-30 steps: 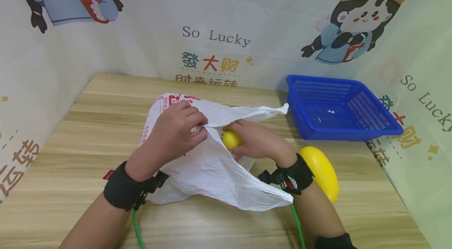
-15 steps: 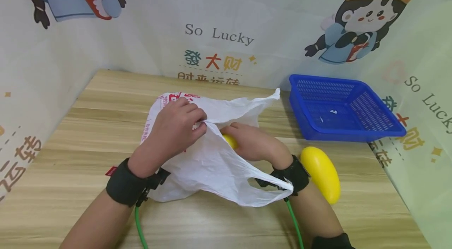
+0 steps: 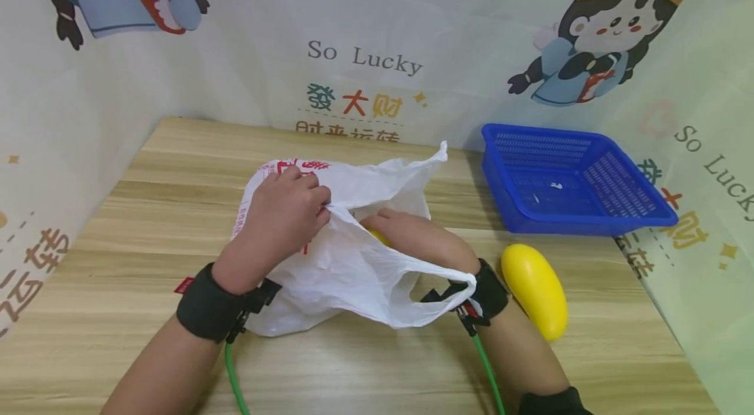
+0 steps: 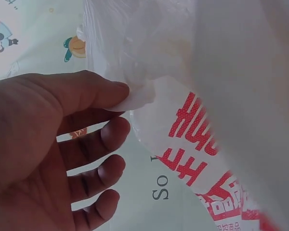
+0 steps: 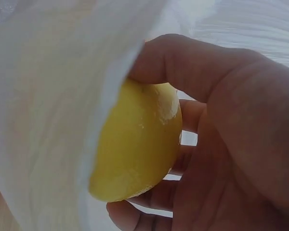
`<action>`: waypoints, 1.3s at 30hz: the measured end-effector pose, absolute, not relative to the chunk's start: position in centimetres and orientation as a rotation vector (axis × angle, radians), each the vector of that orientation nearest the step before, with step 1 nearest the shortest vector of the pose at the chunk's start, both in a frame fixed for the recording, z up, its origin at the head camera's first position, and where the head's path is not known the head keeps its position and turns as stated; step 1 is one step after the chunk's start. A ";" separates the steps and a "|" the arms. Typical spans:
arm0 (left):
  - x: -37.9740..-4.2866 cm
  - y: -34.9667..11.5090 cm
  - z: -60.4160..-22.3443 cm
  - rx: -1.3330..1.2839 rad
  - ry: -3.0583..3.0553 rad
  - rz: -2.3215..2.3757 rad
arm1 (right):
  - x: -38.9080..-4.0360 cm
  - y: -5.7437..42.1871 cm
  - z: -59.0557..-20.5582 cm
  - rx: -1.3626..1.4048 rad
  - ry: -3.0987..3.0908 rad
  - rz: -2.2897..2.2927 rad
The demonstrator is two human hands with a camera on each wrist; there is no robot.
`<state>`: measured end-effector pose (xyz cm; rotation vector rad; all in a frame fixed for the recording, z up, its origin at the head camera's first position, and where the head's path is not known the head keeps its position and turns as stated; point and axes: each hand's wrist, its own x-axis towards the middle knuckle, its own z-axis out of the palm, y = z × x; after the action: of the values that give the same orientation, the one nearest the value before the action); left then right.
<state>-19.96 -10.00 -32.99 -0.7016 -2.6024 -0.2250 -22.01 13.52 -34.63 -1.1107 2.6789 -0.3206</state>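
The left hand [image 3: 285,212] pinches the bag [image 3: 347,277] at its mouth; the right hand [image 3: 415,237] holds the fruit [image 5: 139,142]. The fruit is likely light, slippery: grip its middle.

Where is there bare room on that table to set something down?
The table is bare between the white bag and the left cloth, and from the yellow fruit to the table's right edge. It's crowded at the bag's mouth, where the left hand pinches its edge and the right hand holds another yellow item.
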 end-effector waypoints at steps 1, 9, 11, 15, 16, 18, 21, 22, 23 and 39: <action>-20.0 -10.0 -32.9 -0.697 -2.617 -0.212 | -22.0 13.6 -34.7 -1.100 2.687 -0.323; -19.9 -9.9 -32.2 -0.685 -2.759 -0.275 | -22.0 14.0 -35.1 -1.070 2.724 -0.281; -19.8 -9.8 -32.2 -0.692 -2.765 -0.302 | -21.9 14.0 -35.2 -1.058 2.728 -0.284; -19.8 -9.6 -32.2 -0.693 -2.748 -0.326 | -21.9 14.2 -35.3 -1.029 2.736 -0.323; -19.8 -9.5 -32.2 -0.692 -2.746 -0.331 | -21.8 14.2 -35.2 -1.026 2.737 -0.345; -19.9 -9.4 -32.3 -0.688 -2.744 -0.343 | -21.8 14.4 -35.1 -1.022 2.740 -0.382; -19.9 -9.4 -32.3 -0.690 -2.730 -0.362 | -21.6 14.7 -34.7 -1.036 2.744 -0.401; -19.9 -9.4 -32.3 -0.692 -2.722 -0.368 | -21.5 14.8 -34.5 -1.046 2.748 -0.390; -19.9 -9.4 -32.3 -0.695 -2.715 -0.373 | -21.5 14.9 -34.4 -1.046 2.747 -0.381; -19.5 -9.7 -32.2 -0.715 -2.651 -0.420 | -20.1 17.8 -33.8 -1.026 2.756 -0.375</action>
<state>-19.46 -9.69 -32.23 -0.7150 -2.6507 -0.4202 -20.08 17.83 -33.79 -1.0264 2.7558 -0.3747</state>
